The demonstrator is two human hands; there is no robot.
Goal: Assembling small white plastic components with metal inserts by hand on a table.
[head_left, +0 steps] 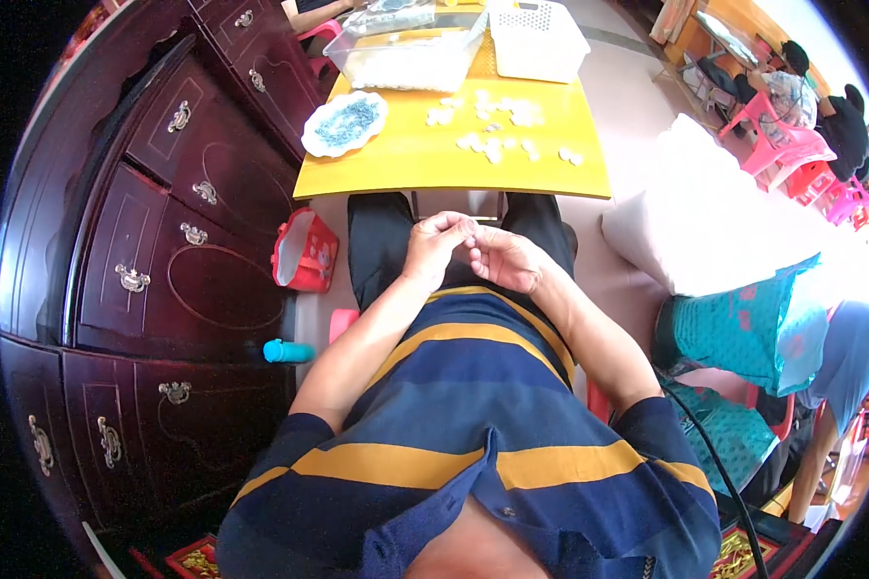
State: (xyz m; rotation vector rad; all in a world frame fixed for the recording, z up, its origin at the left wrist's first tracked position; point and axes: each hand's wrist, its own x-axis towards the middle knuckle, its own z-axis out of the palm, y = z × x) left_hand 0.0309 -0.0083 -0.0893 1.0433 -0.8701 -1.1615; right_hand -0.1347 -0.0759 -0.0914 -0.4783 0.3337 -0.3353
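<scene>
Over my lap, just short of the table's near edge, my left hand [440, 241] and my right hand [503, 258] meet at the fingertips. The fingers of both are curled and pinched together. Whatever they pinch is too small to make out. Ahead of them stands a yellow table [396, 178]. Several small white pieces [493, 148] lie scattered on its right half. A white scalloped dish [311, 135] with small bluish-grey bits in it sits at the table's left edge.
At the table's back are a clear plastic bin [410, 72] of white pieces and a white perforated basket [572, 48]. Dark wooden cabinets [164, 280] line my left, beside a red bucket [304, 253]. White sacks [690, 217] and a teal bag [743, 323] stand right. Other people sit farther off.
</scene>
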